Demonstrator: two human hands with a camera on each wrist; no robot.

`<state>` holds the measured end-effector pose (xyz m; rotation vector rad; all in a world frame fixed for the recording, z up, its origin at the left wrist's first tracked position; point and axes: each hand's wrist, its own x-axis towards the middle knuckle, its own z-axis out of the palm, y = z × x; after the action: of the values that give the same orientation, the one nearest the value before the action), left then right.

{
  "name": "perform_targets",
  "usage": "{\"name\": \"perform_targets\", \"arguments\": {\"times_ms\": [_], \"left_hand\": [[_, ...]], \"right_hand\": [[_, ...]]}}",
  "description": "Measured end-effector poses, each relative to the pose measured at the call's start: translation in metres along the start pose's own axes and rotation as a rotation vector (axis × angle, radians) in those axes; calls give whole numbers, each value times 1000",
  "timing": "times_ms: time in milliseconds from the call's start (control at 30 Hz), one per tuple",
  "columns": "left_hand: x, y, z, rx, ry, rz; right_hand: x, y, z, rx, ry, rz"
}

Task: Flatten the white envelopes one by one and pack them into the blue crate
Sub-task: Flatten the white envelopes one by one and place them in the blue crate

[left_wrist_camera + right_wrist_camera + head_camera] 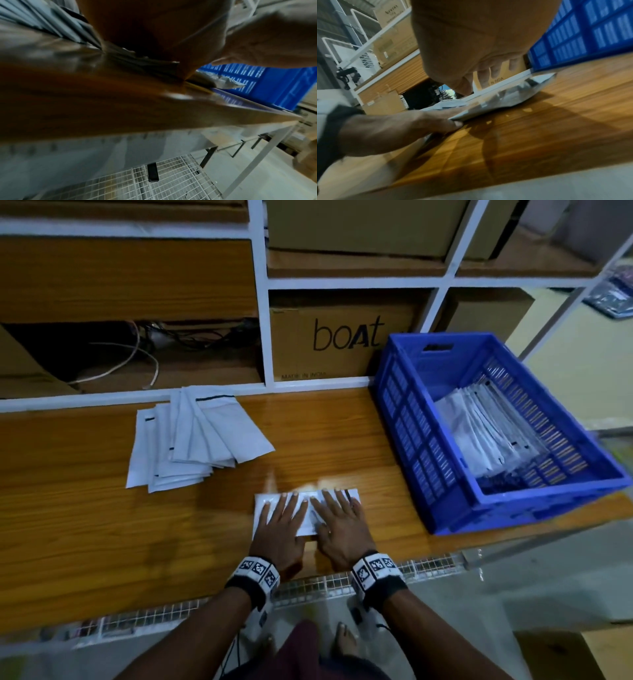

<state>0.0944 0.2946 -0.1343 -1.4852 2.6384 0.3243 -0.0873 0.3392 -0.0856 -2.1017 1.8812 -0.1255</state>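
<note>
One white envelope (310,510), lying flat near the front edge of the wooden desk (85,508), long side across, mostly covered by two hands. Left hand (279,527): palm down on the envelope's left half, fingers straight and spread, pressing, nothing gripped. Right hand (342,529): palm down on the right half, fingers straight and spread, likewise pressing; the two hands lie side by side, index fingers close together. In the right wrist view the envelope's (505,97) right end lifts slightly off the desk surface. Loose pile of white envelopes (195,436), fanned and overlapping, on the desk to the rear left, well apart from the pressed one, its back edge against the white shelf rail. Blue crate (428,460), slotted sides, on the desk's right end, set at an angle, near the right hand but not touching it; contains a stack of white envelopes in crate (489,429) leaning along its far side. Behind the desk: white-framed shelving holding a cardboard box (342,337) printed "boAt", and to the left an open compartment with loose cables (150,350).
</note>
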Motion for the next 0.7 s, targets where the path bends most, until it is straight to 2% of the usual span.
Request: {"name": "perform_targets", "arguments": {"times_ms": [133, 333, 500, 700], "left_hand": [[1, 1, 0, -79, 30, -70], [-13, 6, 6, -79, 189, -151], [-10, 4, 21, -113, 126, -200], [-10, 2, 24, -125, 149, -182]], "right_hand": [[11, -7, 22, -20, -98, 43], [10, -5, 40, -21, -76, 61], [17, -11, 32, -17, -60, 23], [17, -11, 39, -28, -55, 28]]}}
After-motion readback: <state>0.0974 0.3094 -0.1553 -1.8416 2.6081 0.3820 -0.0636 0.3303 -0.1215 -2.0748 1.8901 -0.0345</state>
